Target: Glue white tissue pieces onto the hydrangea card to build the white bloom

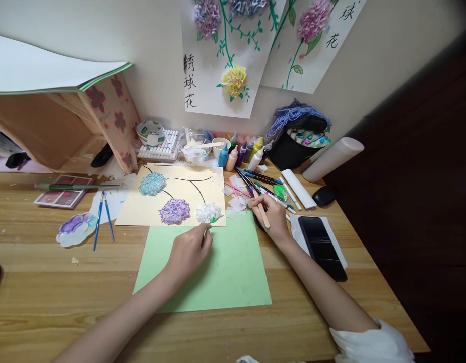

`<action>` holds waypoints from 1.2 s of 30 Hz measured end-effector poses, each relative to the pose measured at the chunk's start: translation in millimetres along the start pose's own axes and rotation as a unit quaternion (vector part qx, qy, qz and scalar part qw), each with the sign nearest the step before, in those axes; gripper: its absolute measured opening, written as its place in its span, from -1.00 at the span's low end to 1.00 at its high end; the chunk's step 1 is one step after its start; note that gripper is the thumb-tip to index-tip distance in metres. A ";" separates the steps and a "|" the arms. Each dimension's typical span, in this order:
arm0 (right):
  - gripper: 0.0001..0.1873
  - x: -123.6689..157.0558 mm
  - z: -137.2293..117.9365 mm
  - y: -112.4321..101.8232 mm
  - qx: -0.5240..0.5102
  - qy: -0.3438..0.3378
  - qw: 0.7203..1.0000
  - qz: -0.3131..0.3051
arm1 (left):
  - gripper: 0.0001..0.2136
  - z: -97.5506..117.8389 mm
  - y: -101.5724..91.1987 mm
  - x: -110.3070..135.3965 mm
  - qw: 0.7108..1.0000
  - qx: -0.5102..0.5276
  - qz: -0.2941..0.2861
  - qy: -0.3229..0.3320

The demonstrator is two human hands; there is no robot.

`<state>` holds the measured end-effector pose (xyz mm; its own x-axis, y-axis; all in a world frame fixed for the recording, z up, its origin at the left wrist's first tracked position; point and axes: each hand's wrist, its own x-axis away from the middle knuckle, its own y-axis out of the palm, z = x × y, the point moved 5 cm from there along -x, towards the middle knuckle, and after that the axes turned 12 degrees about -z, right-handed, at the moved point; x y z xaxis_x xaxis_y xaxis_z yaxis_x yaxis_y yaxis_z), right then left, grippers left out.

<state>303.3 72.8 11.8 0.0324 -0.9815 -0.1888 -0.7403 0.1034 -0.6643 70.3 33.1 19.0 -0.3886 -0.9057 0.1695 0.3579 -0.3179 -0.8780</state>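
1. Head view, and here's the left hand (pixel 190 248) at the centre of the frame, its forearm slanting up from the lower left edge. The back of the hand faces up, the fingers curl under, and the index finger and thumb point toward the upper right.

2. Those fingertips sit at the lower edge of the cream sheet (pixel 132 214), just below the white flower (pixel 208 212) and its small green leaf (pixel 213 220). Whether they pinch anything, I can't tell.

3. Over to the right hand (pixel 271 218), right of centre: its forearm angles up and leftward from a white sleeve (pixel 371 343) at the lower right. The wrist is bent a little, the fingers folded around a wooden stick (pixel 263 216), gripping it at a slant, its rounded end sticking out toward the bottom of the frame.

4. Around that hand, a crowd: paper scraps (pixel 238 203) to its left, pens (pixel 263 176) above, a black phone-like case (pixel 321 247) to its lower right.

5. Back to the middle: the cream sheet overlaps the top of a green sheet (pixel 217 277), which runs beneath the left hand. A purple flower (pixel 174 210) lies left of the white one, a blue flower (pixel 152 184) farther up and left, with thin dark stems drawn between.
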 end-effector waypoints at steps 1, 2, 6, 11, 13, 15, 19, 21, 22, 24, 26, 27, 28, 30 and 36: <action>-0.99 0.6 -1.6 -2.0 -0.009 0.006 1.000 0.006 | -0.75 1.1 -1.0 -1.0 1.000 0.013 -0.006 -0.003; -0.99 1.3 -3.6 -3.9 -0.015 0.006 1.000 0.012 | -0.75 2.3 -2.0 -2.0 1.000 0.027 -0.012 -0.006; -0.96 4.9 -13.0 -10.7 -0.008 -0.024 0.999 0.036 | -0.75 7.3 -5.5 -4.9 0.997 0.073 -0.022 -0.008; -0.93 5.9 -13.8 -11.3 -0.093 -0.013 0.995 0.024 | -0.75 17.4 -6.8 -10.7 0.991 0.132 -0.033 0.003; -0.88 4.7 -12.2 -9.4 -0.168 0.009 0.986 0.014 | -0.76 26.5 -6.7 -18.9 0.987 0.158 -0.032 0.019; -0.82 3.7 -12.1 -7.7 -0.220 0.027 0.975 0.007 | -0.75 37.4 -6.5 -31.9 0.982 0.181 -0.023 0.039; -0.79 3.4 -12.8 -4.8 -0.252 0.039 0.967 -0.004 | -0.76 53.4 -2.9 -62.8 0.974 0.223 -0.003 0.044; -0.79 3.6 -11.3 -3.7 -0.250 0.032 0.968 -0.004 | -0.81 56.9 -1.9 -73.0 0.971 0.234 0.005 0.040; -0.79 3.8 -10.3 -3.7 -0.243 0.026 0.970 0.001 | -0.82 57.2 -2.2 -75.4 0.971 0.238 0.008 0.038; -0.80 4.6 -8.5 -5.3 -0.207 0.017 0.978 0.020 | -0.82 54.6 -4.3 -74.1 0.969 0.245 0.009 0.033; -0.83 6.3 -8.9 -7.4 -0.150 0.010 0.988 0.039 | -0.80 47.7 -7.1 -64.8 0.967 0.252 0.002 0.031; -0.84 7.5 -10.0 -7.8 -0.126 0.009 0.991 0.045 | -0.79 43.1 -8.1 -57.7 0.966 0.256 -0.006 0.033; -0.84 9.1 -11.5 -7.4 -0.111 0.008 0.993 0.047 | -0.77 37.9 -8.0 -49.4 0.964 0.261 -0.018 0.037; -0.79 13.2 -15.3 -4.0 -0.122 0.001 0.992 0.041 | -0.73 25.8 -4.1 -31.5 0.959 0.275 -0.056 0.040; -0.67 32.0 -30.5 25.6 -0.245 -0.080 0.964 -0.062 | -0.73 -9.6 14.7 1.8 0.961 0.261 -0.085 -0.025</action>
<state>264.9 39.1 10.8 0.2159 -0.9399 -0.2647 -0.9509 -0.1408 -0.2755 66.7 29.5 2.0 -0.4427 -0.8368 0.3223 0.6755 -0.5476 -0.4938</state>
